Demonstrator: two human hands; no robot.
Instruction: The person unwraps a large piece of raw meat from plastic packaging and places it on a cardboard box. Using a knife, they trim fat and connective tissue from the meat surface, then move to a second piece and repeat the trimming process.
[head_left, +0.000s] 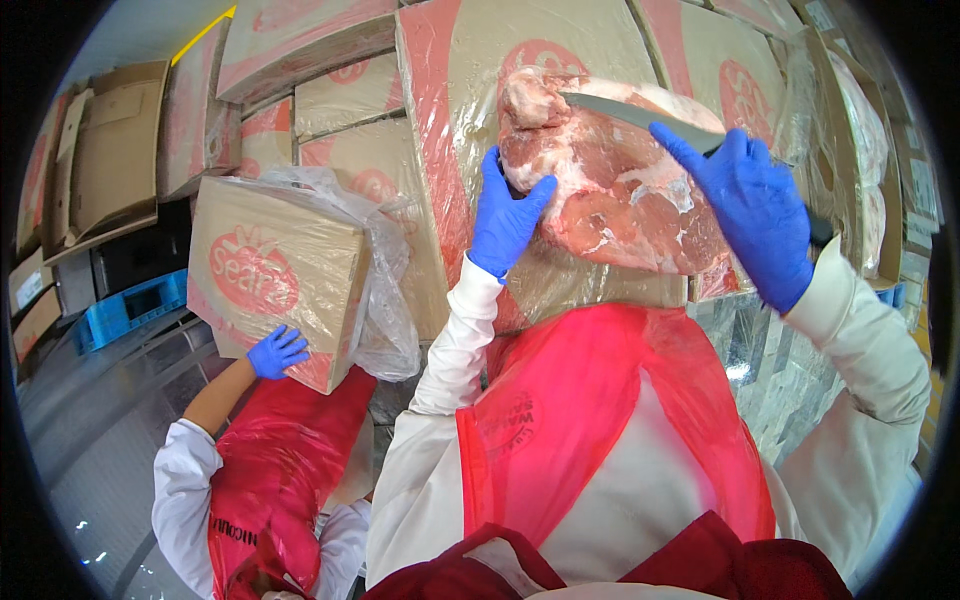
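A large slab of raw pork (610,200), pink with white fat, lies on plastic-covered cartons in front of me. My left hand (508,218), blue-gloved, grips the slab's left edge, thumb apart from the fingers. In my right hand (755,210), also blue-gloved, is a knife (630,112); its handle is mostly hidden in my fist. My index finger stretches along the back of the blade. The blade lies across the upper part of the meat, its tip pointing left beside a fatty knob at the top left corner.
At my left, a co-worker in a red apron (285,450) has a gloved hand (279,352) on a cardboard carton (275,265) with loose clear plastic. Stacked cartons (350,95) stand beyond. An opened carton (115,150) and a blue crate (135,310) are farther left.
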